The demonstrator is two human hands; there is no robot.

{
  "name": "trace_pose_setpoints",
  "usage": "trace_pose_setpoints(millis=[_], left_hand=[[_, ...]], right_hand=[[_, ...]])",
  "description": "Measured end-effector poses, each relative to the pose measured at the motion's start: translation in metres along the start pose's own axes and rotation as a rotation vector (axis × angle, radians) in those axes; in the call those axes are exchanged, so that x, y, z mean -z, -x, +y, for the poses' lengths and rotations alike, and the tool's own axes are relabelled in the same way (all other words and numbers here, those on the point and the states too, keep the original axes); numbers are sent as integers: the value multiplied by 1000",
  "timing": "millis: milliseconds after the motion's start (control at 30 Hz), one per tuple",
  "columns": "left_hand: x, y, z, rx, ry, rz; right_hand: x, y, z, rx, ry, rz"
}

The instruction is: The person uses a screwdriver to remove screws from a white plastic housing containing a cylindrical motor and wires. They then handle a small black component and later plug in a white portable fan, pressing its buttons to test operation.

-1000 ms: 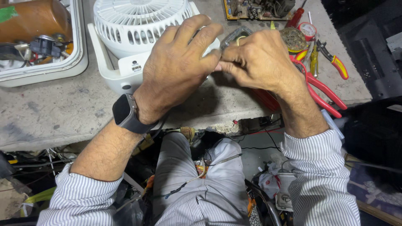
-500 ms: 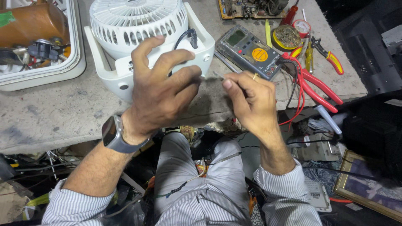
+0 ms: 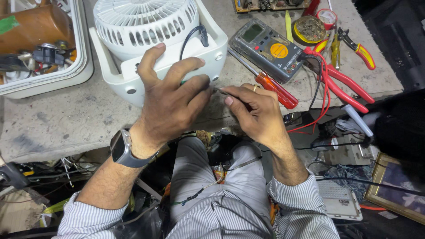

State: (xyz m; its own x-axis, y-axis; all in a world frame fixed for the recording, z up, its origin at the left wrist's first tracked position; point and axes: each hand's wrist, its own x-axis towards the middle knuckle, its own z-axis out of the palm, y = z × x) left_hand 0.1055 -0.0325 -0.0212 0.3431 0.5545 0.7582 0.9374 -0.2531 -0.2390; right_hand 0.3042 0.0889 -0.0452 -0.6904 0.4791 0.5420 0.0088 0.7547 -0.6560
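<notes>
everywhere clutter: stained concrete bench (image 3: 53, 128), tangled wires (image 3: 48, 177) beneath

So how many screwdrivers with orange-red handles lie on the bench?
1: the orange-red-handled screwdriver lies between the grey multimeter and the right hand. Others may hide under the clutter.

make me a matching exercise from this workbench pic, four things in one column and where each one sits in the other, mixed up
Things:
1. white fan
2. multimeter
3. orange-handled screwdriver
4. smartwatch

Places:
A. on the left wrist
B. under the left hand's fingers, top centre of the bench
C. lying just beyond the right hand
D. right of the fan, red leads plugged in

Pairs: 1-B, 2-D, 3-C, 4-A
</notes>
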Motion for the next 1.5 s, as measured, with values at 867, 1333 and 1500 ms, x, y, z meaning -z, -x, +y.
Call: trace_pose_setpoints(millis=[867, 1333, 1500], left_hand=[[-13, 2, 24, 207, -267, 13], [-22, -16, -15, 280, -317, -12], [-27, -12, -13, 290, -354, -91]], right_hand=[[-13, -13, 32, 108, 455, 132], [-12, -34, 25, 116, 658, -103], [8, -66, 41, 216, 490, -319]])
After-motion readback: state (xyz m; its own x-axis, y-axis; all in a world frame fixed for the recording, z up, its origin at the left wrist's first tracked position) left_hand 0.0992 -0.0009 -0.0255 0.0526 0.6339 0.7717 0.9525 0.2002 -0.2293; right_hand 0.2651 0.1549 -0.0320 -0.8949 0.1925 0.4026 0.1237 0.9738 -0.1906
